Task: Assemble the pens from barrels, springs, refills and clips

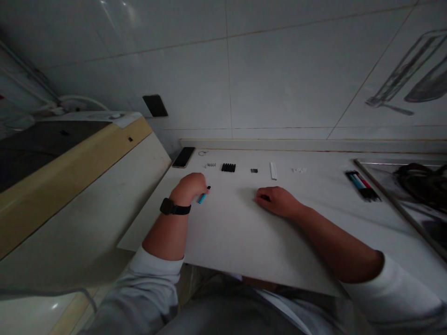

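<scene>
Here the blue pen (203,197) juts out of the clamped grip of the left hand (190,187)

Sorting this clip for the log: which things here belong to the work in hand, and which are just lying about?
In use: blue pen in the left hand grip; black parts; white strip; bundle of pens.
Lying about: phone; sink; dark wall plate.
</scene>
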A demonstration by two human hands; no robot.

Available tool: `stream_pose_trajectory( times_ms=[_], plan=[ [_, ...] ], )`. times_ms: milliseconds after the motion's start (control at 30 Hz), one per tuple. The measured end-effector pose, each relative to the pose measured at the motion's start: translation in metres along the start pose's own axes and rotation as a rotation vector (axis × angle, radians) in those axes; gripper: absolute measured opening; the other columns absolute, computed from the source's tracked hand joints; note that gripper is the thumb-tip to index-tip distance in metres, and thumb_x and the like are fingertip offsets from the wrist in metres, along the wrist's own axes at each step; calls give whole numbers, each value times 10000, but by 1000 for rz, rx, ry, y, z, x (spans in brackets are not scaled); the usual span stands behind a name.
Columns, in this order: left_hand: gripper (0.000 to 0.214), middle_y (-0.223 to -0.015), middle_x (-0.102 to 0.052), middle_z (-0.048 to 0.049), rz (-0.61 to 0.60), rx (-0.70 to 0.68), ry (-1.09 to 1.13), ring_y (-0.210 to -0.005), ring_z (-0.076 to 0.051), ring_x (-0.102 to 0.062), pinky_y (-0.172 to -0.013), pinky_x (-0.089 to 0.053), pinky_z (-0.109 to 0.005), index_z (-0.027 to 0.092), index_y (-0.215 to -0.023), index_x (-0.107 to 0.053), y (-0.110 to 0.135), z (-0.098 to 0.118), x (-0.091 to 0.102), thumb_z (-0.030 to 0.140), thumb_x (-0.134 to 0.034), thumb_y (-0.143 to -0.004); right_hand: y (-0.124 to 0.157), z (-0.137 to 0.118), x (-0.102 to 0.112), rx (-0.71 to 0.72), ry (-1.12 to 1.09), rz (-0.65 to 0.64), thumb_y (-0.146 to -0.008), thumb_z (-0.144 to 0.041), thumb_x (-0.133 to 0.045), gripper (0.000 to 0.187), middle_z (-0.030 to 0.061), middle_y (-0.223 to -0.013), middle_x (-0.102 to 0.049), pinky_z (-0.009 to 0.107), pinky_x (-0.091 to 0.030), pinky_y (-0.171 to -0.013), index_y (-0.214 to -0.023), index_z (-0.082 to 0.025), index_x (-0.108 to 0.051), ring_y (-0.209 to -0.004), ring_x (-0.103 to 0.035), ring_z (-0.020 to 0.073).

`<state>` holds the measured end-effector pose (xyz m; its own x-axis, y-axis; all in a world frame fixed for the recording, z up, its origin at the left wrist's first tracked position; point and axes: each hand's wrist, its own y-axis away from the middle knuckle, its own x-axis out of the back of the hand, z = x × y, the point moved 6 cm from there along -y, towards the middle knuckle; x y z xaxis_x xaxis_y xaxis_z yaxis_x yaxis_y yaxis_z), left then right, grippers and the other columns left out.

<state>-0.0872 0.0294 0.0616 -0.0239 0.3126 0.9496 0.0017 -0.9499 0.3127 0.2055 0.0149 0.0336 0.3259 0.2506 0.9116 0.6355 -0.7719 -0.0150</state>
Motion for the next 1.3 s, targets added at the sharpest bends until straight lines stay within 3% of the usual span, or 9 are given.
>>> stream_pose_trajectory(
  times_ms=[233,333,467,567,667,800,900,1067,1300],
  plan=[
    [118,-848,-755,-43,204,-300,221,-712,-180,-649,-670,-426,-284,208,-899,-757,-3,51,-13,302,-752,-828,-1,3,-3,23,-2,9,-978,-383,-543,241,48,-808,-692,265,-327,-646,-910,-215,-702,-706,-569,164],
    [176,-816,-738,-44,169,-327,234,-674,-188,-625,-630,-396,-284,201,-875,-743,2,58,-15,326,-806,-769,-2,5,-5,33,-4,21,-975,-392,-551,240,43,-787,-685,269,-330,-644,-903,-217,-700,-693,-565,164],
    [67,-789,-736,-52,100,-358,191,-675,-196,-627,-614,-376,-287,197,-809,-736,10,64,-13,264,-739,-814,-2,5,-5,32,-27,33,-970,-366,-566,218,42,-787,-690,267,-351,-653,-897,-212,-702,-693,-575,161],
    [83,-840,-752,-47,192,-456,261,-732,-199,-656,-654,-409,-284,209,-900,-742,15,78,-6,267,-716,-847,0,1,-2,37,-97,89,-963,-347,-594,208,49,-854,-710,263,-391,-677,-1073,-202,-694,-713,-598,158],
    [145,-922,-764,-45,301,-595,345,-833,-211,-683,-739,-456,-296,227,-1009,-743,22,98,-3,291,-705,-884,2,-3,3,68,-167,183,-936,-338,-650,388,87,-1056,-715,265,-437,-718,-1294,-193,-612,-773,-624,158],
    [122,-987,-761,-58,411,-741,407,-930,-224,-681,-850,-484,-330,222,-994,-751,32,121,-2,292,-712,-903,3,-8,5,126,-206,214,-951,-303,-621,236,77,-1024,-701,270,-458,-741,-1151,-190,-677,-801,-635,159],
    [114,-960,-759,-56,426,-733,580,-898,-207,-684,-850,-509,-330,208,-970,-754,31,125,-2,287,-735,-889,2,-10,7,155,-245,238,-966,-265,-583,161,62,-939,-699,268,-460,-744,-1046,-185,-697,-799,-631,157],
    [183,-950,-758,-54,311,-663,986,-849,-181,-693,-810,-550,-312,191,-992,-747,21,123,-8,326,-742,-868,1,-9,12,150,-339,315,-972,-288,-580,178,73,-981,-708,264,-468,-730,-1071,-187,-688,-787,-623,151],
    [237,-951,-759,-66,265,-605,1200,-895,-190,-701,-884,-560,-344,173,-968,-720,12,119,-14,381,-742,-855,-2,-2,7,97,-326,296,-958,-301,-605,149,31,-827,-685,246,-421,-682,-945,-194,-707,-707,-581,134]
  ],
)
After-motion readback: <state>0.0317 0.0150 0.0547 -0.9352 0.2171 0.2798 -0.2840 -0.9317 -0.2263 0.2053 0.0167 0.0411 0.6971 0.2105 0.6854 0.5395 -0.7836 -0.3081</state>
